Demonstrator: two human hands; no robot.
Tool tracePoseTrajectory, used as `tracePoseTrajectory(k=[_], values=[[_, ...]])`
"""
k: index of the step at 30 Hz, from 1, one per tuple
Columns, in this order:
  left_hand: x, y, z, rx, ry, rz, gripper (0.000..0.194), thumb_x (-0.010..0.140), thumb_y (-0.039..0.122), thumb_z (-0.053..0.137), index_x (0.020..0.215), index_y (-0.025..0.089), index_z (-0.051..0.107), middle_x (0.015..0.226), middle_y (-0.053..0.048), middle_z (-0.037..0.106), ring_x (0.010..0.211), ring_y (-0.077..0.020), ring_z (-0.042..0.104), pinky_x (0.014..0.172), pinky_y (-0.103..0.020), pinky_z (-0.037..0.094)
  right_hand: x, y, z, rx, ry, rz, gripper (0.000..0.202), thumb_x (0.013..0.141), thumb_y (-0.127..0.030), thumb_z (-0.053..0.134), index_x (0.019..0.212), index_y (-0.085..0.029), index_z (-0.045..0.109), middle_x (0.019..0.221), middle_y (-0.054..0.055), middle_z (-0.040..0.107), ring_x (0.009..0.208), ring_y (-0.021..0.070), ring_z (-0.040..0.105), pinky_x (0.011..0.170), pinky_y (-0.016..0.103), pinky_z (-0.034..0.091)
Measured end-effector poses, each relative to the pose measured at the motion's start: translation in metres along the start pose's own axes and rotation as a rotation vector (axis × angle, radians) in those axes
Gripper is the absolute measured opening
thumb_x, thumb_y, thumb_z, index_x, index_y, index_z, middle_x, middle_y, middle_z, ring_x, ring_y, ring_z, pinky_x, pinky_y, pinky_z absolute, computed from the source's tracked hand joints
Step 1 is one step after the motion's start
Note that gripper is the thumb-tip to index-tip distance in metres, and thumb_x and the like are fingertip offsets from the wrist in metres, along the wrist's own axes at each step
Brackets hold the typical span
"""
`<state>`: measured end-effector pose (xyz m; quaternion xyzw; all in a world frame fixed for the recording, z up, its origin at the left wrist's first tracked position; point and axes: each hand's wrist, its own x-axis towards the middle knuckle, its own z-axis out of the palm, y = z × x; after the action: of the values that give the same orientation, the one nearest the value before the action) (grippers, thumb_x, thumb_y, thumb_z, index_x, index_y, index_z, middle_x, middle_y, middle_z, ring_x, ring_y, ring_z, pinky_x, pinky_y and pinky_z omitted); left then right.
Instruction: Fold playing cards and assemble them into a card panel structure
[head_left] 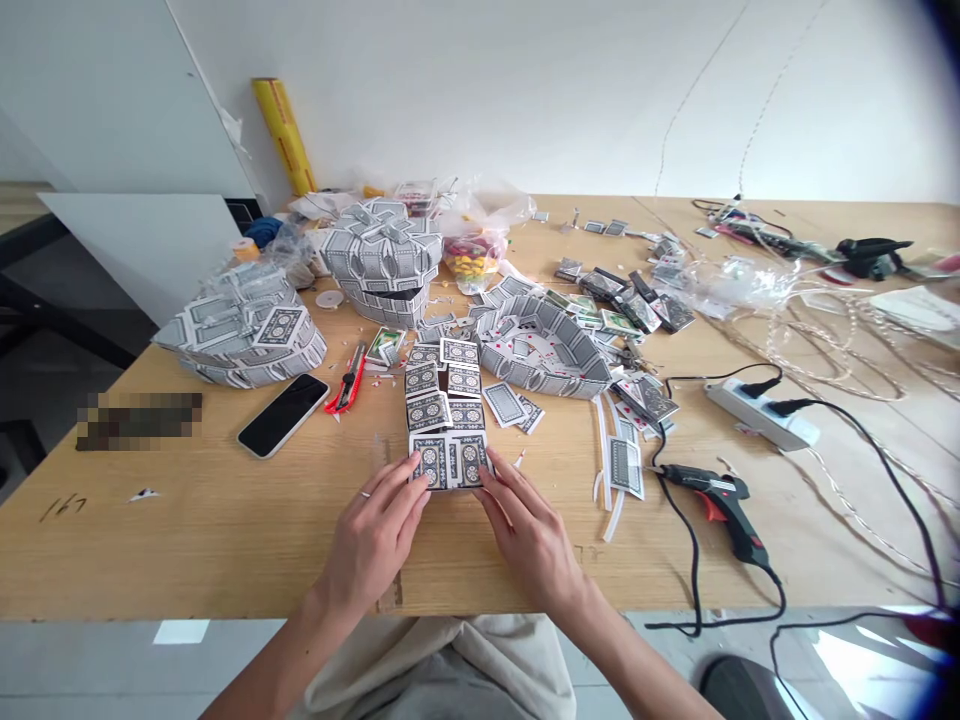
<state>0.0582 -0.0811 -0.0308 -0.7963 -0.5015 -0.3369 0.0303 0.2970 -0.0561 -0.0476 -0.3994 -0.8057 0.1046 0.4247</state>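
A long box built from playing cards (451, 462) with dark patterned backs rests on the table in front of me. Its top cards overlap, and a dark gap shows between some of them near the far end. My left hand (377, 528) grips the near left corner with its fingertips. On the near right corner, the fingers of my right hand (529, 532) press in the same way. Just past the box lies a shallow tray of folded cards (555, 385) with loose cards inside. Two loose cards (506, 404) lie right of the box.
Left are a phone (283, 416), a red utility knife (347, 380) and a card-built basket (247, 340). A lidded card-built box (382, 250) stands behind. Right are a glue gun (716, 500) with its black cord, a power strip (761, 413), card packs and tangled rope.
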Motion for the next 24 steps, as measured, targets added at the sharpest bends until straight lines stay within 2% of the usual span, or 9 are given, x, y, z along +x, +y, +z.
tracePoseTrajectory(k=[5,9,12,17,24], values=[[0.002,-0.001,-0.002,0.018,0.001,0.032,0.029,0.107,0.012,0.063,0.134,0.021,0.069,0.141,-0.011,0.073,0.128,-0.0257,0.072,0.109,-0.041,0.06,0.001,0.001,0.0,0.033,-0.012,0.003,0.042,0.106,-0.007,0.064,0.145,-0.021,0.068,0.145,0.013,0.073,0.141,0.0283,0.067,0.121,0.047,0.059],[0.0,0.001,-0.001,0.019,0.003,0.006,0.029,0.107,0.014,0.064,0.135,0.022,0.069,0.141,-0.011,0.073,0.126,-0.0261,0.072,0.109,-0.041,0.06,-0.002,0.0,0.0,0.029,-0.016,0.03,0.042,0.106,-0.01,0.064,0.146,-0.022,0.067,0.149,0.014,0.07,0.14,0.0288,0.067,0.119,0.046,0.06],[-0.001,0.004,-0.001,0.037,0.006,-0.014,0.032,0.106,0.016,0.066,0.137,0.022,0.069,0.143,-0.013,0.071,0.126,-0.0269,0.072,0.109,-0.041,0.06,0.0,-0.002,-0.003,0.013,-0.011,0.105,0.043,0.106,-0.019,0.067,0.149,-0.025,0.064,0.155,0.015,0.065,0.139,0.0309,0.068,0.115,0.049,0.062],[0.002,0.007,-0.004,0.065,0.01,-0.007,0.036,0.105,0.017,0.067,0.141,0.022,0.067,0.149,-0.016,0.066,0.13,-0.0297,0.071,0.109,-0.044,0.06,0.019,0.001,-0.01,0.064,-0.062,0.204,0.053,0.105,-0.03,0.072,0.155,-0.027,0.055,0.156,0.016,0.063,0.142,0.0328,0.065,0.115,0.054,0.061],[0.006,0.008,-0.003,0.069,0.019,0.022,0.037,0.104,0.016,0.067,0.141,0.023,0.068,0.151,-0.017,0.063,0.134,-0.0317,0.069,0.111,-0.046,0.059,0.041,0.006,-0.012,0.102,-0.096,0.171,0.058,0.102,-0.032,0.076,0.156,-0.026,0.054,0.156,0.017,0.062,0.147,0.0341,0.059,0.121,0.059,0.054]])
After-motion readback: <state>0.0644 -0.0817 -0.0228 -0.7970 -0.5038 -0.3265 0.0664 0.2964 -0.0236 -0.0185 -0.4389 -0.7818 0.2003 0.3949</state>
